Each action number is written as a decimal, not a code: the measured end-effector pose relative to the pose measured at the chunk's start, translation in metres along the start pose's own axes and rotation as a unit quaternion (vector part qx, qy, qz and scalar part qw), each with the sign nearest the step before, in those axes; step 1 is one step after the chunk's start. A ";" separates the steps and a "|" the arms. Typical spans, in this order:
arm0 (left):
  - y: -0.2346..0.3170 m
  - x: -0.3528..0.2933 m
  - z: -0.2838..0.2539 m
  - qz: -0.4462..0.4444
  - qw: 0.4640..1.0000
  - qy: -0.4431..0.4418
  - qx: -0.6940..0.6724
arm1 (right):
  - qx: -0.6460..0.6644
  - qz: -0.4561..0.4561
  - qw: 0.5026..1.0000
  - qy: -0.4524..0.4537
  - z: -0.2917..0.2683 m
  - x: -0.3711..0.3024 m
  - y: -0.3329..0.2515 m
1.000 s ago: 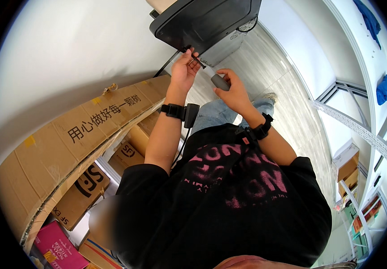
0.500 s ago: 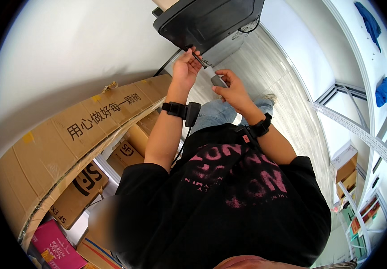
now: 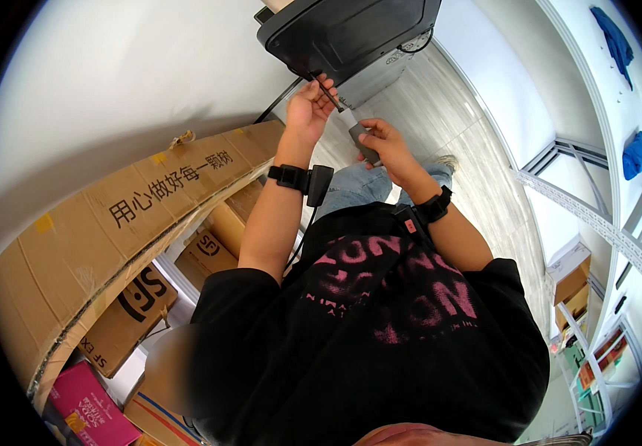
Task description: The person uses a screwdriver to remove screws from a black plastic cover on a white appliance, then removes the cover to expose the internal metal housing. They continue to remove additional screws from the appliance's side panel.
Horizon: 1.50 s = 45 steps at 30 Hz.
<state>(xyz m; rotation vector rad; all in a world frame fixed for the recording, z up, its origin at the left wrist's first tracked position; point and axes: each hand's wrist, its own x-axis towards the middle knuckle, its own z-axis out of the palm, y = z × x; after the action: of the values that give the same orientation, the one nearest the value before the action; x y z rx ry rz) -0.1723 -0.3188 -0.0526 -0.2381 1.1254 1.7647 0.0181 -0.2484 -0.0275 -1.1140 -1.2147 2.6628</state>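
Seen from above, a person in a black T-shirt [image 3: 410, 297] with pink print has 2 bare hands raised just below a large black panel [image 3: 358, 44]. The left hand [image 3: 308, 113] is close to the panel's lower left edge, its fingers curled around a thin dark rod [image 3: 328, 94] that slants down and rightward from beside that edge. A little farther below the panel, the right hand [image 3: 391, 149] grips a grey handle-like piece [image 3: 357, 132] between thumb and fingers. The grey piece's pale end [image 3: 347, 117] points up toward the panel and lies right at the rod's lower tip; whether the 2 are joined cannot be told. Each wrist wears a black strap, the left strap [image 3: 289, 177] and the right strap [image 3: 433, 210] both well below the panel. To the panel's lower left stretches a long brown cardboard piece [image 3: 75, 230], with cardboard boxes [image 3: 126, 320] and a pink box [image 3: 95, 405] lower still. Pale grey floor [image 3: 447, 97] shows to the panel's lower right, and 2 blue cloths [image 3: 634, 156] lie far to its right.
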 end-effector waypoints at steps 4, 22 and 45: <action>0.001 -0.004 0.008 -0.004 0.999 0.027 0.022 | -0.118 -0.085 0.989 0.022 0.002 0.000 0.002; 0.000 -0.004 0.009 0.013 0.999 0.028 0.029 | -0.164 -0.075 0.983 0.025 0.006 -0.001 -0.003; 0.000 -0.002 0.004 0.015 1.000 -0.002 0.009 | -0.052 -0.044 0.997 -0.027 -0.002 -0.005 0.002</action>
<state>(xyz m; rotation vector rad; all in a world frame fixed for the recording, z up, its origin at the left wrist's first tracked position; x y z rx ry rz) -0.1698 -0.3169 -0.0490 -0.2077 1.1472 1.7792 0.0237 -0.2505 -0.0268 -0.9823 -1.3912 2.6085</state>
